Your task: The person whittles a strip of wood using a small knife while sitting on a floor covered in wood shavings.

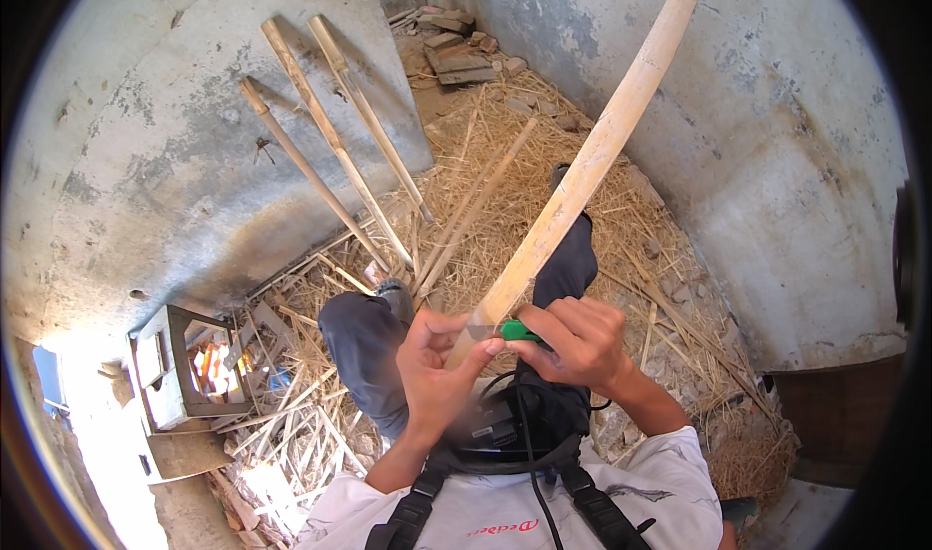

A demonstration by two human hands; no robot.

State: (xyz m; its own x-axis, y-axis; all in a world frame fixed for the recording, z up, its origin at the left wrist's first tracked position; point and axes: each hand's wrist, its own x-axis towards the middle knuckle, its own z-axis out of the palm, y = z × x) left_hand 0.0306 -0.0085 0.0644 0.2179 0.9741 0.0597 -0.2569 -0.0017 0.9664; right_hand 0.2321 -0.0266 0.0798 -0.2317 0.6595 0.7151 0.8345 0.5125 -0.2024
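A long, pale bamboo pole (pixel 573 196) slants from my lap up past the top edge. My left hand (pixel 439 361) is closed round its near end, with the thumb along the side. My right hand (pixel 578 341) grips a small green-handled knife (pixel 520 331), its fingers folded over the handle. The short grey blade seems to lie against the bamboo, close to my left thumb tip. Most of the handle is hidden in my right fist.
Three poles (pixel 320 123) lean on the left wall. Straw (pixel 621 230) and thin strips (pixel 291 453) cover the floor round my legs. An open-sided box frame (pixel 160 366) stands at left. Broken bricks (pixel 456 60) are heaped in the far corner.
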